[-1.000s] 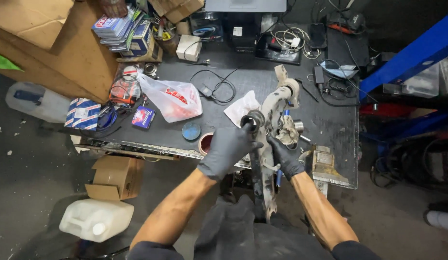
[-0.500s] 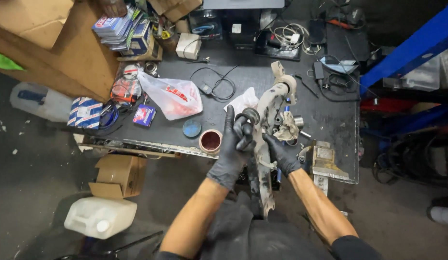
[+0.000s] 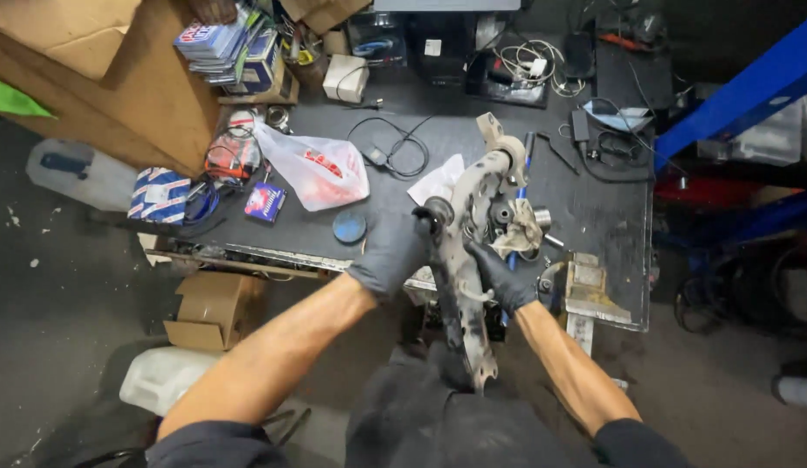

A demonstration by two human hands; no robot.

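Both hands wear dark gloves and grip a grimy cast-metal suspension arm [image 3: 473,225], a long forked piece that stands over the front edge of the black workbench [image 3: 594,208]. The left hand [image 3: 393,251] wraps its fingers closed around the round bushing end on the arm's left side; the right hand [image 3: 506,276] clasps the arm's middle (fingers curled against the casting). Just left lie a round blue lid [image 3: 350,227] and a crumpled white plastic bag [image 3: 315,173].

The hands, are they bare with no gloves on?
No, both the left hand and the right hand wear dark gloves while gripping the big grey metal part.
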